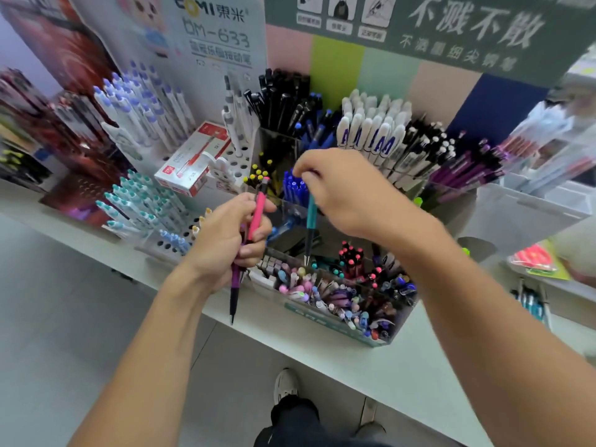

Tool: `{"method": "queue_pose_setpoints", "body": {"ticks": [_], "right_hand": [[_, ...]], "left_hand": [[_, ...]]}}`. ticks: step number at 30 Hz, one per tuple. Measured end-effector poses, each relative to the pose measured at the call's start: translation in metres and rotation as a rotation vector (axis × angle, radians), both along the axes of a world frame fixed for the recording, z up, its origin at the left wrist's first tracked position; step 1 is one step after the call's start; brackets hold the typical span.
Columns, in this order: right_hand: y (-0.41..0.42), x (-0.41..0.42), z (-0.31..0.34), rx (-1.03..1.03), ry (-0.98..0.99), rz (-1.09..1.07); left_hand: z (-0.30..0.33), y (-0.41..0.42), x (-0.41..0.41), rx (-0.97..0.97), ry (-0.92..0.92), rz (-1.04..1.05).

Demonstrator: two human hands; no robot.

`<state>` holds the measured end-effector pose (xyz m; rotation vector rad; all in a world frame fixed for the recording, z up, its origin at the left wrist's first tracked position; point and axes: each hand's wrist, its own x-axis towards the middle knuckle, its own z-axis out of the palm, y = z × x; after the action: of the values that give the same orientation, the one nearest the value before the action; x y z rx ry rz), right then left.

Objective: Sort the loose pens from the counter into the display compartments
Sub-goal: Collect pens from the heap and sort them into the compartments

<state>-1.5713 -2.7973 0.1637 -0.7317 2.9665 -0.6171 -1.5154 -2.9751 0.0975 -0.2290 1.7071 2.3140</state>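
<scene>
My left hand [230,235] grips a pink pen [259,209] and a purple pen [234,287], both pointing tip down over the counter's front edge. My right hand [342,193] pinches the top of a teal pen [311,217] and holds it upright, tip down, above the clear display compartments [292,208]. Its tip hangs just over the front tray [325,321] crowded with mixed coloured pens. Behind the teal pen stand blue pens [295,185] and yellow-capped pens [258,177] in their own compartments.
White counter [371,366] runs from left to right. Racks of white-and-blue pens [145,104], teal-capped pens [142,201], black pens [280,95], white pens [371,130] and purple pens [464,172] surround the display. A red-and-white box [193,159] lies at left. My shoe [285,385] is below.
</scene>
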Motion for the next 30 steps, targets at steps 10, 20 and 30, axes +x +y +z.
{"method": "queue_pose_setpoints", "body": {"ticks": [10, 20, 30], "right_hand": [[0.109, 0.052, -0.018, -0.766, -0.465, -0.299], [0.126, 0.075, -0.030, -0.467, -0.498, -0.010], [0.145, 0.064, -0.030, -0.392, -0.409, 0.023]], "left_hand": [[0.018, 0.088, -0.009, 0.557, -0.002, 0.247], [0.026, 0.138, -0.018, 0.314, 0.193, 0.339], [0.011, 0.127, 0.002, -0.157, 0.236, 0.007]]}}
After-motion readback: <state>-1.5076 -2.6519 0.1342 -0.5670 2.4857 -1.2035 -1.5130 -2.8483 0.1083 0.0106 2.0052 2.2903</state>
